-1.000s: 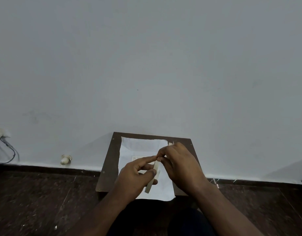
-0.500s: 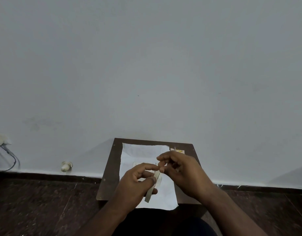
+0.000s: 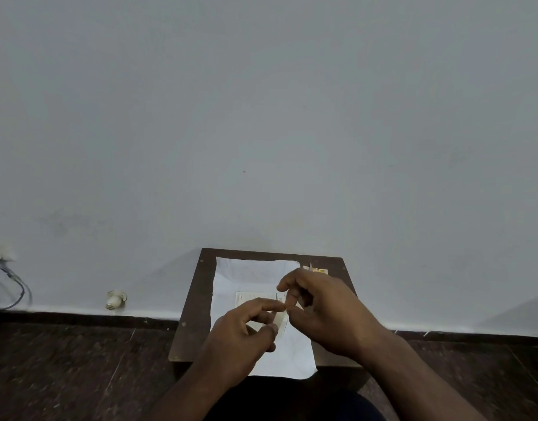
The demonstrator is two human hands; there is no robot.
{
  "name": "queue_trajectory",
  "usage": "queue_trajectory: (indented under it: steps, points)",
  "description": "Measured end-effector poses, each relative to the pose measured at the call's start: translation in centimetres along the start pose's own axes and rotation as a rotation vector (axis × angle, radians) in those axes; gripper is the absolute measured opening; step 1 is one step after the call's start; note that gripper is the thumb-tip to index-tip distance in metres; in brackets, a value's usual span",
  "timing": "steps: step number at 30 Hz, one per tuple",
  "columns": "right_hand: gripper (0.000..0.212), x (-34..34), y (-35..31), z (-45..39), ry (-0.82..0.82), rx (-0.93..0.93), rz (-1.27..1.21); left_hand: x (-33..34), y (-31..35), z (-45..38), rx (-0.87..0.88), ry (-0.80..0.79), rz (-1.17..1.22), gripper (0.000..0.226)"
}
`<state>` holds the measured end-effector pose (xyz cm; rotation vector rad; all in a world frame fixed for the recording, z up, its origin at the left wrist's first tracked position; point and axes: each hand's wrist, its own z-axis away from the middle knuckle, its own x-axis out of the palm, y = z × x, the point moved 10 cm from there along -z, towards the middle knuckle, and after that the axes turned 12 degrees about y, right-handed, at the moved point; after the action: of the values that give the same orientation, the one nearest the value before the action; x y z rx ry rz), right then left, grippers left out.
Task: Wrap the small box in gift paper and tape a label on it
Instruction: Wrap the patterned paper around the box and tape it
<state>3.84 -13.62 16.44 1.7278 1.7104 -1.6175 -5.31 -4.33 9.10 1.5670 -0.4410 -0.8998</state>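
A white sheet of gift paper lies spread on a small brown table. On its middle lies a flat white printed box, partly hidden by my fingers. My left hand grips a thin pale tape roll, seen edge-on, between thumb and forefinger above the paper. My right hand has its fingers curled and pinches at the roll's upper edge. A small yellow and white label lies at the table's back right corner.
The table stands against a plain grey wall. The dark stone floor lies all around it. On the floor by the wall to the left are a small white plug-like thing and some cables. My dark-clothed lap is below the table's near edge.
My right hand has drawn back slightly towards me, uncovering the yellow label at the back right corner. Both hands stay at the tape roll, and the view has tilted a little.
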Motion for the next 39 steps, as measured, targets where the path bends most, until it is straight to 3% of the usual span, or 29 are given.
queue_trajectory:
  steps: [7,13,21,23,26,32,39]
  points:
    - [0.029,-0.3,-0.2,0.4,0.096,-0.039,-0.013,0.2,-0.1,-0.2,0.027,0.003,-0.028,0.029]
    - [0.029,0.0,0.2,0.3,0.063,-0.044,0.011,0.1,-0.3,-0.4,0.015,-0.004,0.042,0.034]
    - [0.026,-0.6,-0.5,0.0,0.134,-0.076,0.038,-0.5,0.2,-0.3,-0.001,0.05,0.15,0.022]
    - [0.027,-0.7,0.0,0.0,0.149,-0.014,-0.021,-0.6,0.6,-0.1,-0.018,0.067,0.222,0.014]
    - [0.029,-0.5,2.6,0.6,0.191,0.225,-0.277,-1.2,0.7,0.0,-0.028,0.115,0.249,0.009]
    - [0.079,6.0,4.2,3.6,-0.147,0.429,-0.612,-1.4,0.6,-0.1,-0.042,0.123,0.254,0.01]
    - [0.054,8.2,4.3,3.5,-0.174,0.453,-0.724,-1.3,0.2,-0.2,-0.101,0.093,0.333,0.012]
